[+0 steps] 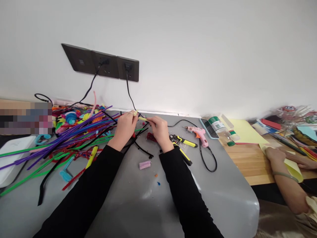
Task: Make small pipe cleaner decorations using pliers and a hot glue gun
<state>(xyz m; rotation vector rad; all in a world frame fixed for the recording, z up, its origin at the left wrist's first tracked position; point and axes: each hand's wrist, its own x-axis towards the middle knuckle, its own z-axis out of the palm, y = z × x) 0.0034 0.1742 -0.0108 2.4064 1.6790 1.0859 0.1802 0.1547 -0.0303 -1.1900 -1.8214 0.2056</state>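
Note:
Both my hands meet over the far middle of the grey table [138, 198], in black sleeves. My left hand [125, 127] pinches one end of a short pale yellow pipe cleaner [142, 118]. My right hand [160, 130] is closed on its other end, where a black pipe cleaner [142, 148] trails down onto the table. A dark red fuzzy piece [150, 136] lies just under my right hand. A small pink piece [145, 164] lies nearer to me.
A heap of coloured pipe cleaners [61, 138] covers the left. Yellow-handled pliers [183, 147] and a pink glue gun [201, 135] with its black cord lie right of my hands. A phone [208, 128] and a bottle [220, 129] sit beyond. Another person's arm [284, 172] rests on the wooden table at right.

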